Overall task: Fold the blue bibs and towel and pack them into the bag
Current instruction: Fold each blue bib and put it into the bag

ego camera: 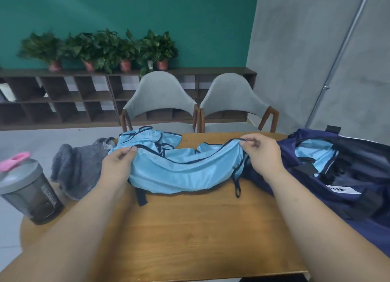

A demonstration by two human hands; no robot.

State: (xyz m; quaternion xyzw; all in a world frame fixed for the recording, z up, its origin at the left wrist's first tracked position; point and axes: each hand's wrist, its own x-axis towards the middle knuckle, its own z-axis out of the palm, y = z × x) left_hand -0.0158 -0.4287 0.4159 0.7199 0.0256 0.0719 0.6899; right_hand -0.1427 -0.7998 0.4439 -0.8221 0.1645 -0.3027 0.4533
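Wooden tabletop (pixel 190 229) fills the near view, with 2 bare forearms reaching across it. The left hand (pixel 118 161) pinches the dark-trimmed top edge of a light blue bib (pixel 183 172) at its left end. The right hand (pixel 260 155) pinches the same edge at the right end, so the hands are well apart with the cloth slung between them.

The bib's long axis runs left to right. Its lower part sags onto the tabletop just beyond the wrists, and a dark strap trails toward the camera.

The navy bag (pixel 346 199) lies open to the right, just beside the right hand, which is clearly the nearer hand to it. Inside the bag a blue piece (pixel 314 153) shows, probably a bib already packed.

A 2nd bib (pixel 147 140) lies crumpled behind the held 1, and the grey towel (pixel 78 165) is heaped left of the left hand, beside a shaker bottle (pixel 27 189).

The likely fold brings 1 end across to the other before the bundle goes right.
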